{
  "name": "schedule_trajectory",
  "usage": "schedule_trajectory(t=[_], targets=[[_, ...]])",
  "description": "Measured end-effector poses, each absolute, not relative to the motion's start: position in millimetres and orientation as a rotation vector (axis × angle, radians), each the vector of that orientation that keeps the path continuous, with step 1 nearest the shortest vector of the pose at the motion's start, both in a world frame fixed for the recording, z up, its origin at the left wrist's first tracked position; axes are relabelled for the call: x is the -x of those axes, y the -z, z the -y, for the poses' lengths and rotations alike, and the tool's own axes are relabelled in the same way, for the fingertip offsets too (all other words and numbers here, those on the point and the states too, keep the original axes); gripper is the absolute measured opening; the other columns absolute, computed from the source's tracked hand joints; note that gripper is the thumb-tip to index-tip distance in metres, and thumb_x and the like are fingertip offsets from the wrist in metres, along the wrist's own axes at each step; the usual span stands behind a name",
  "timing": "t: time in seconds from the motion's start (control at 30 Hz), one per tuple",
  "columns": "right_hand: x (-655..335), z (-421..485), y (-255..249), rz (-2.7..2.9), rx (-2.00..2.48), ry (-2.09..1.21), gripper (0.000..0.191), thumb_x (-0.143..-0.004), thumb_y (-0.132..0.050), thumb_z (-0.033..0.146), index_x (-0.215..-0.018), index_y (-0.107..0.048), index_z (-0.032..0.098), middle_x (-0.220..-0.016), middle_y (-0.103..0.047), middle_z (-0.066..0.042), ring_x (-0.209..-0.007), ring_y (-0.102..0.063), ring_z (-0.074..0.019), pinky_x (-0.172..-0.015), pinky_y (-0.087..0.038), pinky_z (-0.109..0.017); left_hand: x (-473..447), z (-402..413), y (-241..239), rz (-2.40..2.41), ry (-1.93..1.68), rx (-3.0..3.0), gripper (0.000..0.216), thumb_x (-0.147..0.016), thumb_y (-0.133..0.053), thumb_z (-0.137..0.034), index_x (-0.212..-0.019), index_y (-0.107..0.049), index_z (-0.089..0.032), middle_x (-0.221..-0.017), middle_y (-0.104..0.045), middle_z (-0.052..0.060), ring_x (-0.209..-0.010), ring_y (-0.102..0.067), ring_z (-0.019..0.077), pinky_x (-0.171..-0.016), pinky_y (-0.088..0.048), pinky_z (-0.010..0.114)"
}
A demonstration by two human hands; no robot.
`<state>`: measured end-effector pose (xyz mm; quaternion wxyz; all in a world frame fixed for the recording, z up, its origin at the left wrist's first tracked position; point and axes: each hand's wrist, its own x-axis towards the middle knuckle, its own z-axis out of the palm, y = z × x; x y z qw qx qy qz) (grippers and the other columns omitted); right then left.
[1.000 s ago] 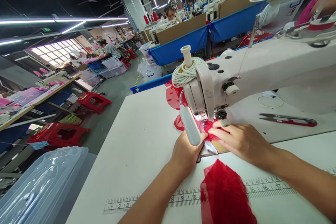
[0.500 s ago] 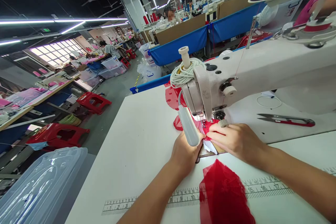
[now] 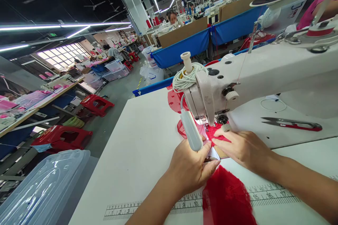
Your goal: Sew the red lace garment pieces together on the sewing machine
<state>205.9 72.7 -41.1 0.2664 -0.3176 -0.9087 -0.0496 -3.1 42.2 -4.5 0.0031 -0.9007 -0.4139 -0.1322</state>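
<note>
Red lace fabric point(image 3: 211, 132) lies under the needle area of a white sewing machine point(image 3: 264, 72). My left hand point(image 3: 188, 163) is at the fabric's left edge, partly behind the machine's lamp point(image 3: 192, 132). Its index finger touches the fabric, while the thumb is spread away, close to a white piece point(image 3: 213, 153) of cloth or paper. A thin dark object by that thumb is too small to name. My right hand point(image 3: 244, 147) has its fingers closed on the fabric's right side. Below both hands, a sheer red fabric piece point(image 3: 227, 197) lies on the table.
Thread snips point(image 3: 293, 123) lie to the right, below the machine arm. A printed ruler scale point(image 3: 185, 206) runs along the front of the white table point(image 3: 142, 130). More sheer red fabric point(image 3: 176, 100) lies behind the lamp. A lidded plastic bin point(image 3: 50, 182) stands left, near red stools point(image 3: 62, 139).
My left thumb has spread away from the index finger, and the left hand has come slightly nearer. The right hand has drawn back a little, with more red lace visible. The view has shifted slightly.
</note>
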Motion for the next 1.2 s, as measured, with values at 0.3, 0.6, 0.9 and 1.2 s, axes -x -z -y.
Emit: schedule_trajectory(t=[0.3,0.6,0.9,1.2], targets=[[-203.4,-72.5,42.5,2.423,0.909,0.041,0.032,-0.1,-0.034,0.025,-0.092,-0.065,0.019,-0.074,-0.062,-0.003,-0.056,-0.051,-0.0113,-0.048,-0.029,-0.026,0.7,-45.3,15.4,1.398,0.671,2.763,0.027,-0.094,-0.039,-0.022,-0.103,-0.063,-0.014,-0.085,-0.062,0.008,-0.072,-0.058,0.0195,-0.059,-0.048,0.031],[-193.6,-74.7,37.8,2.459,1.063,0.11,0.027,-0.092,-0.042,0.018,-0.069,-0.055,0.019,-0.063,-0.054,0.002,-0.048,-0.037,-0.0104,-0.046,-0.016,-0.028,-0.1,-52.3,22.5,1.463,0.795,2.711,0.022,-0.091,-0.038,-0.014,-0.087,-0.059,-0.018,-0.078,-0.058,0.004,-0.07,-0.054,0.0174,-0.059,-0.046,0.028],[-189.6,-72.3,38.9,2.39,0.924,0.287,0.036,-0.096,-0.041,0.016,-0.063,-0.054,0.018,-0.061,-0.051,0.001,-0.049,-0.036,-0.0105,-0.049,-0.022,-0.028,-6.5,-46.7,10.3,1.4,0.707,2.64,0.028,-0.093,-0.035,-0.02,-0.098,-0.062,-0.017,-0.071,-0.054,0.003,-0.059,-0.048,0.0163,-0.054,-0.04,0.028],[-197.7,-66.7,46.0,2.427,0.846,0.105,0.031,-0.097,-0.037,0.016,-0.08,-0.063,0.018,-0.072,-0.057,-0.001,-0.056,-0.046,-0.0128,-0.048,-0.025,-0.03,-0.3,-39.2,14.6,1.305,0.487,2.677,0.047,-0.097,-0.036,-0.047,-0.111,-0.066,-0.014,-0.109,-0.064,0.017,-0.083,-0.063,0.0254,-0.058,-0.052,0.034]])
